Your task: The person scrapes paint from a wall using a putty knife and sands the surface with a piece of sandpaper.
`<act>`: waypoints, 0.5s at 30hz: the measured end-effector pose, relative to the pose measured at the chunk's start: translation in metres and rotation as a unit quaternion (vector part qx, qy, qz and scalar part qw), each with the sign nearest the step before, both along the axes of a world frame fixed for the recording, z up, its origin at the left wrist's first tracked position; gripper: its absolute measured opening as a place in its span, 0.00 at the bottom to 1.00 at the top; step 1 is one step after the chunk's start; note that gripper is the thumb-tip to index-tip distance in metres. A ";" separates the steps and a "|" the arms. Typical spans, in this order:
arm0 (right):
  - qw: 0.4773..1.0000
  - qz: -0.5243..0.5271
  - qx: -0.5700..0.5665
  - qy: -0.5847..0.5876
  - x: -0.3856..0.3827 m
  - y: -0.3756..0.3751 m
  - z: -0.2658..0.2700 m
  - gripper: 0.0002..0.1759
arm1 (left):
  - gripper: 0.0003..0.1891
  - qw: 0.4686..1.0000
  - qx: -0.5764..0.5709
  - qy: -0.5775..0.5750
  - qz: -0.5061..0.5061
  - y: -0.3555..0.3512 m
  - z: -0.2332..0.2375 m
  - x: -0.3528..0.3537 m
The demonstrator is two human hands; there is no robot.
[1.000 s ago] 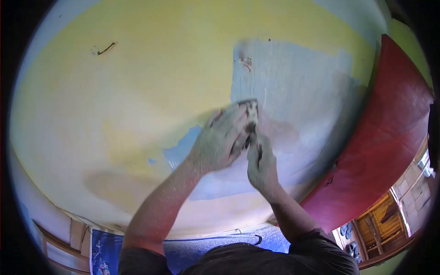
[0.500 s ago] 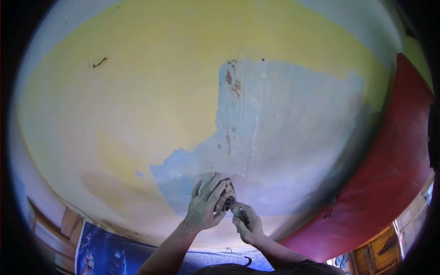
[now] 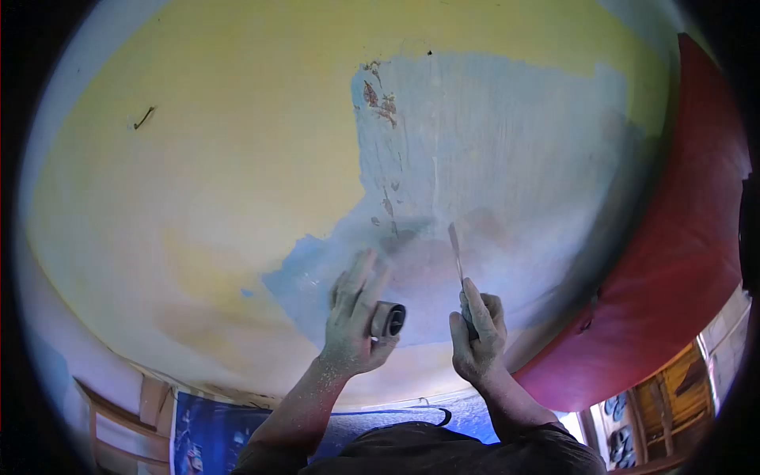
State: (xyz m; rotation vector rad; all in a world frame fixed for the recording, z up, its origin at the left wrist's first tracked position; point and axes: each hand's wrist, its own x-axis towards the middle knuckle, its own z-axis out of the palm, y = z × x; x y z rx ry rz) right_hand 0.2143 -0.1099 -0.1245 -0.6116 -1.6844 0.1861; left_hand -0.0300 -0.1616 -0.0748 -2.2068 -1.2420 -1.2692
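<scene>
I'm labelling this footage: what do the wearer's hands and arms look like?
The left hand and right hand are bare, with no gloves or watch visible. Pale dust speckles the left forearm. The short sleeves are dark and plain.

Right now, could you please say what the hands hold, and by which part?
The right hand holds a scraper by its handle; the left hand, a roll by its side.
</scene>
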 end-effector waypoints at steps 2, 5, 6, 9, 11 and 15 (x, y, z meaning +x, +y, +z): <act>0.999 -0.044 -0.019 0.006 -0.009 -0.008 0.001 0.34 | 0.44 0.999 0.022 0.000 0.044 -0.006 -0.008 -0.033; 0.997 -0.076 -0.020 -0.021 -0.018 -0.020 0.001 0.38 | 0.44 0.992 0.019 -0.027 0.122 -0.031 -0.027 -0.087; 0.996 -0.065 -0.051 -0.015 -0.021 -0.022 -0.004 0.36 | 0.45 0.988 0.023 -0.042 0.147 -0.038 -0.032 -0.103; 0.990 -0.123 -0.042 -0.044 -0.048 -0.034 0.017 0.29 | 0.48 0.977 0.007 -0.069 0.199 -0.048 -0.046 -0.148; 0.988 -0.146 -0.001 -0.038 -0.069 -0.032 0.031 0.27 | 0.51 0.974 -0.042 -0.063 0.212 -0.055 -0.050 -0.163; 0.984 -0.159 0.058 -0.049 -0.091 -0.024 0.047 0.28 | 0.57 0.968 -0.135 -0.002 0.210 -0.059 -0.044 -0.176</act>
